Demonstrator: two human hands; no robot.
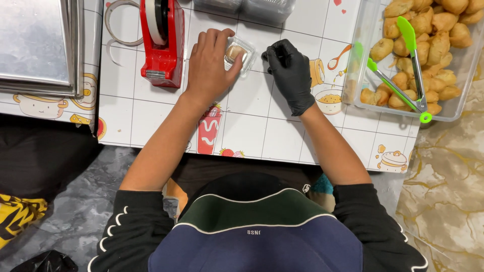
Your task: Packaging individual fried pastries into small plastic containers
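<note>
Head view: our bare left hand [210, 64] clamps a small clear clamshell box [241, 54] (light, flimsy, best held by its edges) on the table [252, 121], gloved right hand [290, 70] pinched beside it, apparently holding nothing.

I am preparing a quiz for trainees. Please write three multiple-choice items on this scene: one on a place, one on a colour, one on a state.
1. Where do the tongs lie?
A. in the bin of pastries
B. on the tape dispenser
C. on the floor

2. What colour is the tape dispenser?
A. blue
B. red
C. white

3. What does the left hand do?
A. hangs free
B. holds the tongs
C. holds a small clear box

Key:
1 A, they rest on the pastries.
2 B, its body is red.
3 C, fingers wrap the box.
</note>
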